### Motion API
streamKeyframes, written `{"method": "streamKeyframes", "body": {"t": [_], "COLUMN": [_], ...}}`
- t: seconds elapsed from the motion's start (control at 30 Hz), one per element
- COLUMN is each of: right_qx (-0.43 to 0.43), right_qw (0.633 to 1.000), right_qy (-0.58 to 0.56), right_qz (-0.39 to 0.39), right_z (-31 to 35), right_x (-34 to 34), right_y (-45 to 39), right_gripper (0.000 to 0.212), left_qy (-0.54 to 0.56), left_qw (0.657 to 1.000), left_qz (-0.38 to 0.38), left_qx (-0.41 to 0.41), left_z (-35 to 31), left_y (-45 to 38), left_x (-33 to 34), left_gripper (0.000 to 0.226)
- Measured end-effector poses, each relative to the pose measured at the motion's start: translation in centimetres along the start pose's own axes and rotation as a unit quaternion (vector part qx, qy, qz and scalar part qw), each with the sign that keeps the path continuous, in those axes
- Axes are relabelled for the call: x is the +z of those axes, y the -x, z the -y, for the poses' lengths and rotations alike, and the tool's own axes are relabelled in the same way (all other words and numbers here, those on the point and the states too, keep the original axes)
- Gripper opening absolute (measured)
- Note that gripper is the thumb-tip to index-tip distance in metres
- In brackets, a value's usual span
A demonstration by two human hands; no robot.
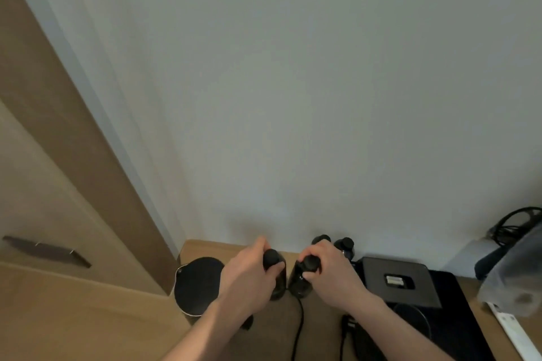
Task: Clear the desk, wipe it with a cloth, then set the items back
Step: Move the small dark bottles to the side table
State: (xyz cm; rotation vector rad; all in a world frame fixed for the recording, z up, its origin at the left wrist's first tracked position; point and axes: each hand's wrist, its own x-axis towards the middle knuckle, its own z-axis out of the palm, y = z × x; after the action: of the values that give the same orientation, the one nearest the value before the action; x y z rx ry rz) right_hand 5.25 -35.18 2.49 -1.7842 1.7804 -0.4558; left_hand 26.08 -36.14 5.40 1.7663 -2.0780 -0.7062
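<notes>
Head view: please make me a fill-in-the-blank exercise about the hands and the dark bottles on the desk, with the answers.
1. The left hand grips one dark ____ by its top.
2. The right hand grips a second dark bottle by its ____.
3. Behind the right hand, ____ more black bottle caps stand near the wall.
4. A black ____ runs over the desk between the arms.

Answers: bottle; cap; two; cable

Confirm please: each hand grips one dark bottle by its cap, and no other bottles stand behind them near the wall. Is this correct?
Not fully. The head view shows two more dark capped bottles behind, near the wall. The rest holds: the left hand grips one dark plastic bottle by its cap, and the right hand grips another dark bottle.
</notes>
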Motion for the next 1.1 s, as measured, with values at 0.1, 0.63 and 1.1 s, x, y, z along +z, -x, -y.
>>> {"method": "streamKeyframes", "body": {"t": [0.1, 0.63, 1.1], "right_qx": [-0.068, -0.014, 0.113], "right_qw": [0.995, 0.989, 0.969], "right_qy": [-0.003, -0.091, -0.134], "right_qz": [-0.07, -0.114, -0.176], "right_z": [0.7, 3.6, -2.8], "right_x": [-1.2, -5.4, -10.6], "right_y": [2.8, 18.6, 41.0], "right_gripper": [0.028, 0.029, 0.032], "left_qy": [0.041, 0.109, 0.114], "left_qw": [0.999, 0.99, 0.977], "left_qz": [-0.009, -0.019, 0.039], "left_qx": [-0.009, 0.085, 0.175], "left_z": [-0.7, -4.8, -16.7], "left_y": [2.9, 12.5, 25.3], "left_x": [-1.8, -4.2, 2.5], "left_gripper": [0.023, 0.027, 0.032]}}
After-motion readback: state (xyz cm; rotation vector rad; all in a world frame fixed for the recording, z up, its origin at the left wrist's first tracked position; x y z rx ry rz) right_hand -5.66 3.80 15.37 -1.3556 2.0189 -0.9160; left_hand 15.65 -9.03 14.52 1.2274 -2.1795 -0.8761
